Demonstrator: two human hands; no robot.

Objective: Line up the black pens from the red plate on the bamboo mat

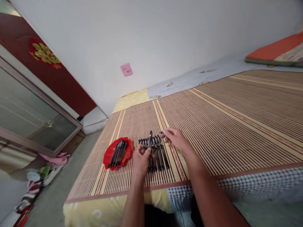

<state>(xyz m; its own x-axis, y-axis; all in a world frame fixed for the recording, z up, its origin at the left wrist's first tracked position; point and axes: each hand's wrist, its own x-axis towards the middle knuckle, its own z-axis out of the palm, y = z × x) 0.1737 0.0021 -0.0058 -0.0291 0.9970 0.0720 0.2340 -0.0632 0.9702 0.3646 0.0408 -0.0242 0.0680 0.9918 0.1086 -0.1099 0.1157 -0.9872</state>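
On my feed the left hand (142,154) has its thumb and fingers pinched on the lower part of a dark pen (150,137), up over the row of pens (159,154). The row lies on the striped mat (213,119), partly hidden by that hand. The right hand (174,137) is just right of the row, fingertips drawn together, pinching a small dark piece (162,134). Could be a cap; too small for me to tell.

Handling, my read: the pen should be light, stiff, slim. Smooth barrel, so it may roll or twist under a loose pinch. Not very fragile, but I'd avoid side load on the end. Best hold is mid-barrel, thumb against two fingers, far end left free.

Pen's long axis runs away from me, far end tipped slightly right and apparently raised. Can't tell whether that end is tip or tail. Row pens run near to far, side by side; rightmost ones lean left at the far end. The loose bundle (118,153) on the red plate (107,155), left of the row, slants far end right.
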